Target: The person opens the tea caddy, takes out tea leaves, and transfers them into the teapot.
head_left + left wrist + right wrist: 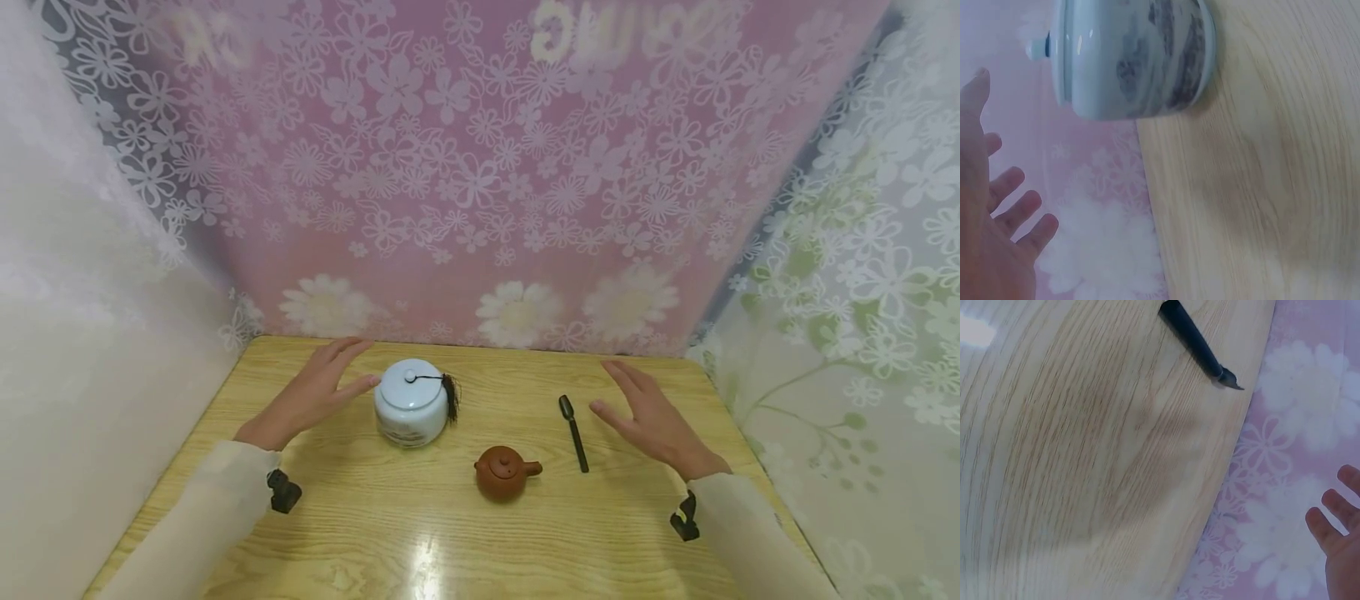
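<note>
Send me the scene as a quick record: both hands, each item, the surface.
Surface: light wooden table
Left hand: holding nothing, beside the white jar
Right hand: holding nothing, right of the black scoop
Jar: lidded, upright, black tassel at its right
Teapot: reddish-brown, lidded, between jar and scoop, closer to the person
Scoop: lying on the table

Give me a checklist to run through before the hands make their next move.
1. Left hand free: ok, it holds nothing, beside the white jar.
2. Right hand free: ok, it holds nothing and is apart from the black scoop.
3. Jar lid off: not ok, it sits on the jar.
4. Tassel away from the left hand: ok, it hangs on the jar's opposite side.
5. Brown teapot upright: ok, with its lid on.
6. Jar filled: cannot tell, the lid hides the inside.
</note>
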